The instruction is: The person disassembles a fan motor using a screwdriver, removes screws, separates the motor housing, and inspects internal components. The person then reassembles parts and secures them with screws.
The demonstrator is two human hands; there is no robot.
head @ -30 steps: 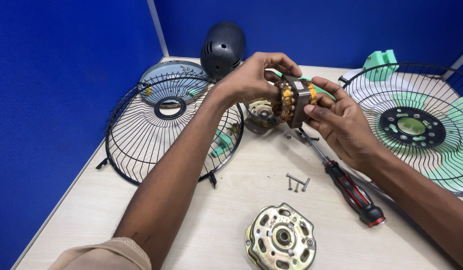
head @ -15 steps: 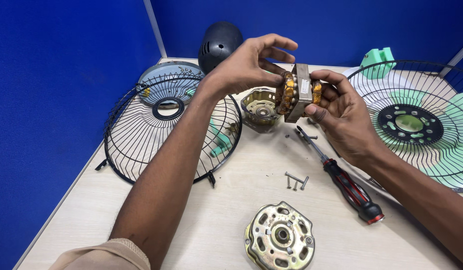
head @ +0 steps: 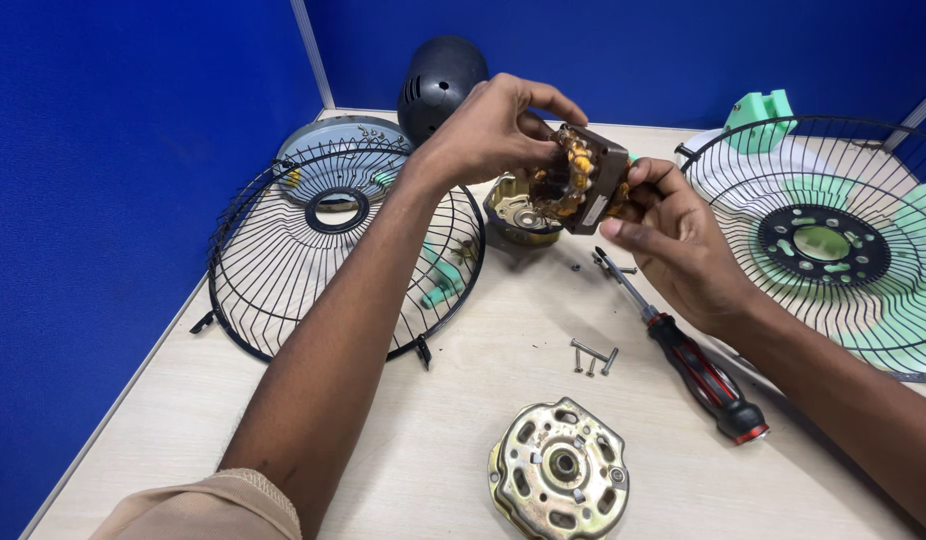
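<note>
Both of my hands hold a fan motor stator (head: 581,178), a dark block with yellow and brown copper windings, lifted above the table. My left hand (head: 493,130) grips it from the top left. My right hand (head: 673,235) supports it from the right and below. Under the stator a brass-coloured motor cover (head: 513,212) lies on the table. A second perforated metal motor cover (head: 559,470) lies near the front edge. A screwdriver (head: 683,345) with a red and black handle rests under my right wrist, beside a few loose screws (head: 591,356).
A black wire fan guard (head: 283,270) lies at the left over a grey round base (head: 318,150). Another guard (head: 863,200) over green fan blades (head: 908,300) sits at the right. A dark rounded motor housing (head: 438,80) stands at the back by the blue partition walls.
Both hands have lifted the stator higher off the table and turned it, so its windings now face me more.
</note>
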